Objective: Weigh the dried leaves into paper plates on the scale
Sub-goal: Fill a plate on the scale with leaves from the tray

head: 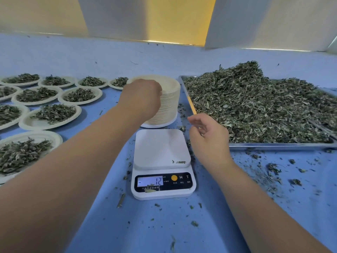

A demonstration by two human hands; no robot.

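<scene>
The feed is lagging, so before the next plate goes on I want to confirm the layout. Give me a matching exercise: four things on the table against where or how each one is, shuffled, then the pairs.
Things
1. white digital kitchen scale
2. tall stack of empty white paper plates
3. rectangular metal tray
4. round paper plates holding leaves

Places and states
A. spread over the left side of the blue table
B. right side, heaped with dried green leaves
C. centre, no plate on its platform, display showing 12
D. behind the scale, left hand on top

Pairs: 1-C, 2-D, 3-B, 4-A
</scene>
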